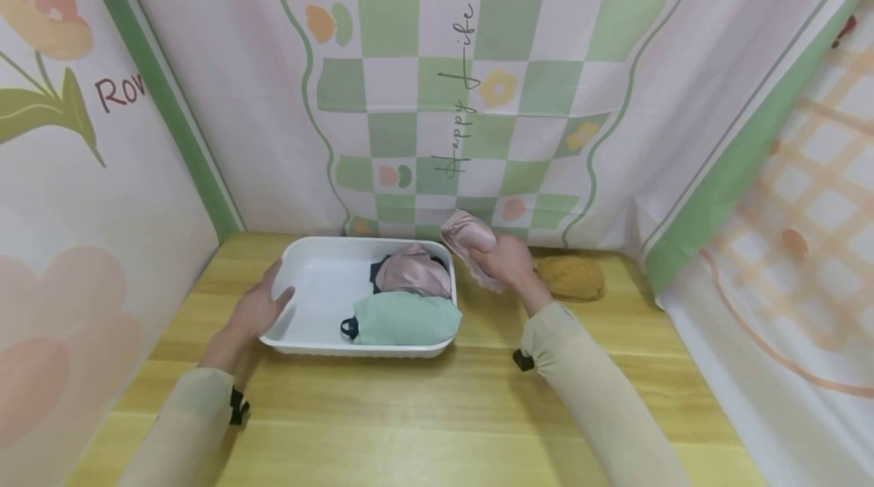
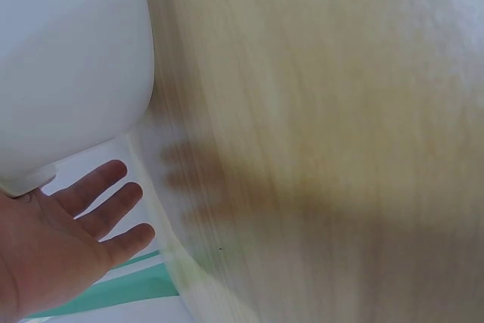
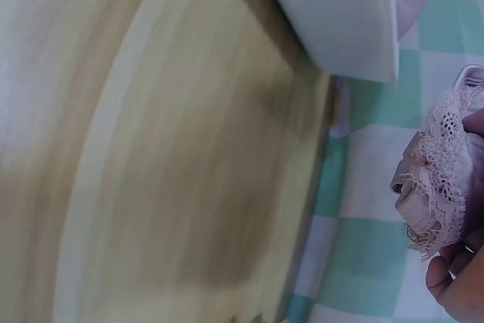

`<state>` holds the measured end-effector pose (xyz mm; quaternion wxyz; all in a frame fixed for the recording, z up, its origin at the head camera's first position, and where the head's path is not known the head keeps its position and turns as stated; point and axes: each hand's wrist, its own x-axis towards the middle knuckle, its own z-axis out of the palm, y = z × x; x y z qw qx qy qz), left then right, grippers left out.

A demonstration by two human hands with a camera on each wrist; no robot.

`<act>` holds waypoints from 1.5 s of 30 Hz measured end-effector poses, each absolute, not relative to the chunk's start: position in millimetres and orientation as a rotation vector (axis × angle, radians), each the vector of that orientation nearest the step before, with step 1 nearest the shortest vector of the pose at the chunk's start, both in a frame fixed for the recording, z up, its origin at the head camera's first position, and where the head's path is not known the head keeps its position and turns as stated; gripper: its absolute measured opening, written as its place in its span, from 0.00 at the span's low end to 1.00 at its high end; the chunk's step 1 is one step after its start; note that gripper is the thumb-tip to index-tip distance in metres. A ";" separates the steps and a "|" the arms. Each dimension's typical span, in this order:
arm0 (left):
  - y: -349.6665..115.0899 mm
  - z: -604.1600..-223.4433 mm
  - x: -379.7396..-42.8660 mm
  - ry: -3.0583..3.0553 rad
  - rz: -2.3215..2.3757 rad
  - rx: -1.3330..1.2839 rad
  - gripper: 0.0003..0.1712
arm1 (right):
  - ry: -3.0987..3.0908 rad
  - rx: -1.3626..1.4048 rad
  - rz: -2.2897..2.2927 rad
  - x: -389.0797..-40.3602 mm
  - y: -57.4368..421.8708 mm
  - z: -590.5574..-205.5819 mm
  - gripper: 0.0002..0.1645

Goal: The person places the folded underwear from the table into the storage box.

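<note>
A white rectangular tray (image 1: 310, 274) sits on the wooden table, and my left hand (image 1: 256, 309) grips its left rim with the thumb over the edge. In the left wrist view the other fingers (image 2: 110, 213) of that hand spread outside the tray wall. My right hand (image 1: 510, 263) holds a rolled pink lace-trimmed cloth (image 1: 471, 237) above the table, just right of the tray. Its lace edge (image 3: 446, 172) shows in the right wrist view. Inside the tray's right half lie a shiny pink fabric bundle (image 1: 413, 271) and a mint-green fabric bundle (image 1: 407, 318) with a dark loop.
A mustard-yellow fabric bundle (image 1: 572, 278) lies at the back right of the table (image 1: 382, 411), beyond my right wrist. A green-and-white checked curtain (image 1: 451, 130) hangs along the back edge, with more printed cloth on both sides.
</note>
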<state>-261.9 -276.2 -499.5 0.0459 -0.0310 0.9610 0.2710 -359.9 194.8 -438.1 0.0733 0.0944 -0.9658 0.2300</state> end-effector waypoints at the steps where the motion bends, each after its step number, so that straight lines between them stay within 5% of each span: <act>1: -276.1 -499.2 -261.8 2.934 0.830 -0.093 0.45 | -2.900 0.289 0.705 -359.5 192.6 -436.1 0.23; 45: -275.9 -497.5 -260.2 2.920 0.870 -0.101 0.45 | -2.909 0.591 0.611 -341.4 77.9 -385.1 0.20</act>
